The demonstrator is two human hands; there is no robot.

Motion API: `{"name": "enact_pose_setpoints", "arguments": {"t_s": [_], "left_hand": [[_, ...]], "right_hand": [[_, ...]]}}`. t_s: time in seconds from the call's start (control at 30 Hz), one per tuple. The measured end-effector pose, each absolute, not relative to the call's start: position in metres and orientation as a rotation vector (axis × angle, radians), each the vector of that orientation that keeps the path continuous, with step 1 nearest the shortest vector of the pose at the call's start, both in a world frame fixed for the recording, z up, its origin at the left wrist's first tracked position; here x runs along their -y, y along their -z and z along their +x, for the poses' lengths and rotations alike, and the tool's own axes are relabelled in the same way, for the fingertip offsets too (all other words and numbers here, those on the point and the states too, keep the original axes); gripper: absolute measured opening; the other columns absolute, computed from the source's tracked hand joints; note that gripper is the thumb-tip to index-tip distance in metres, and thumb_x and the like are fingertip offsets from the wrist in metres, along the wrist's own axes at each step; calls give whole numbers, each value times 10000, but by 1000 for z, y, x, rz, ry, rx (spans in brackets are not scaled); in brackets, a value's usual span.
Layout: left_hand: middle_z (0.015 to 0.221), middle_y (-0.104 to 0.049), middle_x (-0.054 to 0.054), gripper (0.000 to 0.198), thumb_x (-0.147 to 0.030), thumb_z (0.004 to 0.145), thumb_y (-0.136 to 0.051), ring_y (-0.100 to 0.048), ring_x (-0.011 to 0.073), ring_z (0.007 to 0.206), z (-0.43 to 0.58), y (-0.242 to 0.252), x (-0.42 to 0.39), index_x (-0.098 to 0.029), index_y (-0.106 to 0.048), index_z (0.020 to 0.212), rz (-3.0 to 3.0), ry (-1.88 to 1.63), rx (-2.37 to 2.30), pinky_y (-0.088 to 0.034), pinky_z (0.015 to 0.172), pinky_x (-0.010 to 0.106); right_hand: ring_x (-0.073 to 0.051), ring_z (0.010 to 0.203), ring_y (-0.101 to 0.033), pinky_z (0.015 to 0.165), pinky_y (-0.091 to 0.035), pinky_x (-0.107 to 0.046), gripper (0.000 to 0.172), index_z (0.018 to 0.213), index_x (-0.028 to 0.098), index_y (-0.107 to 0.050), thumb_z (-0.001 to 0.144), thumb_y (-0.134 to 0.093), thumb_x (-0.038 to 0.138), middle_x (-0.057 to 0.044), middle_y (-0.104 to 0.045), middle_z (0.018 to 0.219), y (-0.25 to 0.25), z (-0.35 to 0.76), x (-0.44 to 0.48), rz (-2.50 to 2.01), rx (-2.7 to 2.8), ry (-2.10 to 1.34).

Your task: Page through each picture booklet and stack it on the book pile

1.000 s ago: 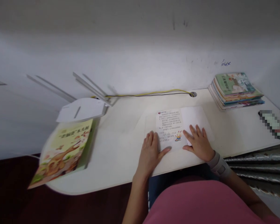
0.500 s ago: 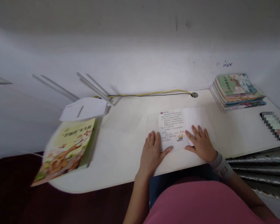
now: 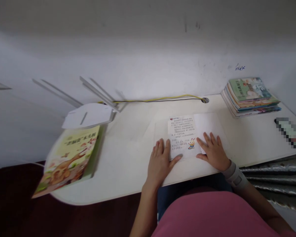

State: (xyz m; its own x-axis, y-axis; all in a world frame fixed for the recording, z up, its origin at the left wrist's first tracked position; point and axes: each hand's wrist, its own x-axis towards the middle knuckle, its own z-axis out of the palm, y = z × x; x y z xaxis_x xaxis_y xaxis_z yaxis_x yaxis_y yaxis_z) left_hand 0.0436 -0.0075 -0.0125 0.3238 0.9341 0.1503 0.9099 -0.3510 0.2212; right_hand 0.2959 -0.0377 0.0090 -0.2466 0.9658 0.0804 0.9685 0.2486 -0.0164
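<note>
An open book (image 3: 182, 128) lies flat near the front edge of the white desk, its left page printed with text and a small cartoon rabbit, its right page blank. What looks like a clear cover sticks out past both pages. My left hand (image 3: 160, 161) rests palm down at the book's lower left corner, fingers stretched and thumb pointing right. Across the lower part of the blank page lies my right hand (image 3: 213, 151), fingers spread. A grey band circles the right wrist. Neither hand grips anything.
Left of the book, a picture book (image 3: 69, 158) overhangs the desk's rounded edge, beside a white router (image 3: 88, 116) with antennas. Yellow and black cables run along the wall to a cable hole (image 3: 205, 100). A book stack (image 3: 251, 95) and a pixelated phone-like object (image 3: 289, 131) are at right.
</note>
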Motion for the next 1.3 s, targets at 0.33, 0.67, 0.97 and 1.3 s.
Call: {"name": "enact_pose_setpoints", "arguments": {"t_s": [0.33,0.67,0.97,1.3], "left_hand": [[1489,-274,261,817,-634,840,-425,-266,416,1368,41,18,7,-90,-311,1439,2519,-400,-1732,-346,1024,575],[1477,-294,270,797,-647,848,-393,-279,406,1365,42,17,7,-79,-368,1407,2514,-415,-1716,-330,1047,553],[1469,-340,238,709,-553,886,-376,-327,330,1363,36,19,5,-84,-323,1415,2267,-703,-1736,-350,1057,515],[1168,-619,208,289,-405,824,-457,-524,345,1174,31,-3,0,-158,-603,794,1848,-913,-1947,-377,1005,527]], "right_hand": [[-427,1341,-286,1013,-266,-628,682,1415,264,-391,836,-487,610,-180,-337,1483,-7,299,38,-1849,2420,89],[-424,1338,-295,1011,-260,-642,665,1408,269,-402,837,-504,594,-174,-337,1485,-9,304,39,-1841,2424,79],[-395,1347,-301,1033,-266,-613,650,1355,187,-468,837,-521,576,-194,-352,1472,-12,301,37,-1767,2433,67],[-375,1329,-346,1047,-324,-514,688,1321,81,-476,819,-574,541,-234,-385,1439,-7,295,35,-1717,2443,14]]}}
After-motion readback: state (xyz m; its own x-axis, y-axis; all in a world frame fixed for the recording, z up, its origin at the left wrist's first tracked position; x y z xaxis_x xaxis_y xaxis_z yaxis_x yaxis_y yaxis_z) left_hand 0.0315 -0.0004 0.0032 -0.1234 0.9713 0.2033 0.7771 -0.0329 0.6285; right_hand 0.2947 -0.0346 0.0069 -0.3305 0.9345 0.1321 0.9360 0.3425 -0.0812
